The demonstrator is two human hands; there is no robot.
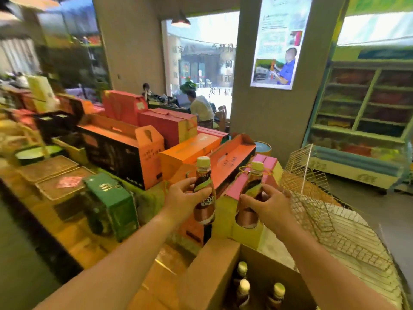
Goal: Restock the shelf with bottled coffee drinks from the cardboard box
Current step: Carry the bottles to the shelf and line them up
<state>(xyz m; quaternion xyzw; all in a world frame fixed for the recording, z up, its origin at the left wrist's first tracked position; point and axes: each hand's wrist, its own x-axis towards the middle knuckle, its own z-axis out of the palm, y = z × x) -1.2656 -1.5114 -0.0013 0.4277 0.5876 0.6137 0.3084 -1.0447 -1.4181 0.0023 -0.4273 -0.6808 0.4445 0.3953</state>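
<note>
My left hand (pixel 182 198) grips a brown coffee bottle (pixel 204 206) with a pale yellow cap, held upright in front of me. My right hand (pixel 266 205) grips a second, matching coffee bottle (pixel 249 212), also upright, a little to the right of the first. Below both hands, at the bottom edge, stands the open cardboard box (pixel 214 278). Three more capped bottles (pixel 243 289) show inside it. No drinks shelf with matching bottles is visible in this view.
Orange, pink and red gift boxes (pixel 143 151) are stacked on a low display straight ahead. A green box (pixel 114 202) stands at the left. A wire basket (pixel 312 186) lies to the right. A refrigerated case (pixel 362 121) lines the far right wall. A person sits by the window.
</note>
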